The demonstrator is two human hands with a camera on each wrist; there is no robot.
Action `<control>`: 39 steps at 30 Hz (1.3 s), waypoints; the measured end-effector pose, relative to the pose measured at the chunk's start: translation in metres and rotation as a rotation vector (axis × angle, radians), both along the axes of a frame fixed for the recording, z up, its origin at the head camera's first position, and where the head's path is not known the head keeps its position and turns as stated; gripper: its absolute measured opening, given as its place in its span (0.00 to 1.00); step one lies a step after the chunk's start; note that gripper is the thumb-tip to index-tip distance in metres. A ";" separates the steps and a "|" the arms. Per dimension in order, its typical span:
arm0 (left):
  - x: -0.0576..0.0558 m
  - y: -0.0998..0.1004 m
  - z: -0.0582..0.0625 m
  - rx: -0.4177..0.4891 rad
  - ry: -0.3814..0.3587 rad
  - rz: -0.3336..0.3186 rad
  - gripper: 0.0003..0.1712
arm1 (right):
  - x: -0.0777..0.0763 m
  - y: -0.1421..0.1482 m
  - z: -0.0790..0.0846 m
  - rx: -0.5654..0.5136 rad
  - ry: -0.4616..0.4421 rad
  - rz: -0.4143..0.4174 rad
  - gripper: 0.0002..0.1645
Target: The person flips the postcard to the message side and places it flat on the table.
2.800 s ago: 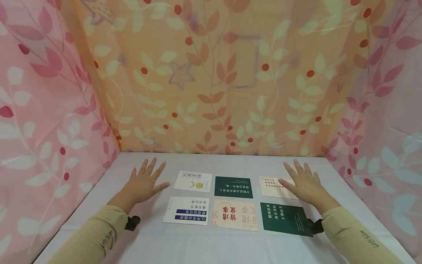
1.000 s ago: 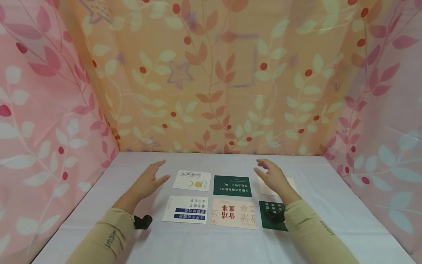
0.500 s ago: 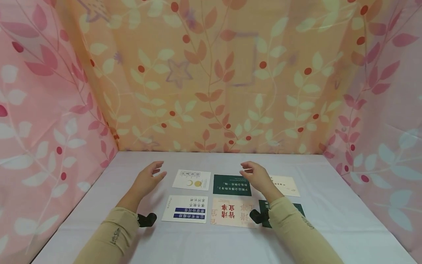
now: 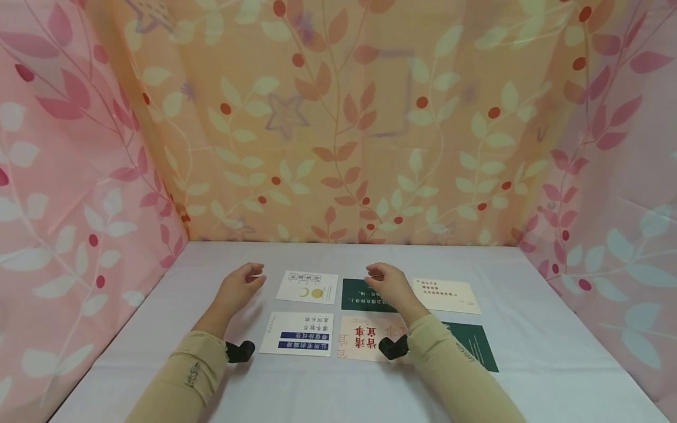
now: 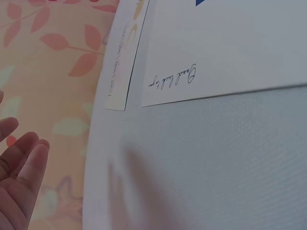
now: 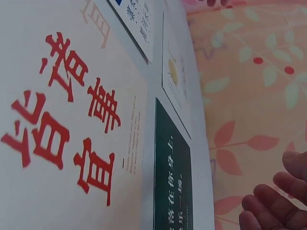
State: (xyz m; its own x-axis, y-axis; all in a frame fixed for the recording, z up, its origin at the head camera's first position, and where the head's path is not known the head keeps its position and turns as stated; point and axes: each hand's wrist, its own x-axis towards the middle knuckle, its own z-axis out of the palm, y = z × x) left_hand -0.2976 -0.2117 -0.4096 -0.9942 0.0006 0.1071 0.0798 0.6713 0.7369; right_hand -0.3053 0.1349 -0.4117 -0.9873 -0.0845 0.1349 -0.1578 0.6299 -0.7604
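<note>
Six cards lie flat on the white table (image 4: 296, 388), in two rows of three. The far row has, from left, the moon card (image 4: 307, 287), the far green card (image 4: 359, 296) and the cream card (image 4: 446, 295); the near row has the blue-striped card (image 4: 296, 334), the pink card (image 4: 365, 338) and the near green card (image 4: 477, 341). The left hand (image 4: 238, 291) is raised beside the moon card. The right hand (image 4: 388, 285), also raised, partly hides the far green card in the head view. Both hold nothing, their fingers loosely bent.
</note>
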 end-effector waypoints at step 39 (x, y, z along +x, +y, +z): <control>-0.019 0.008 -0.030 0.166 -0.174 0.066 0.22 | -0.003 -0.058 -0.028 -0.215 -0.308 -0.009 0.18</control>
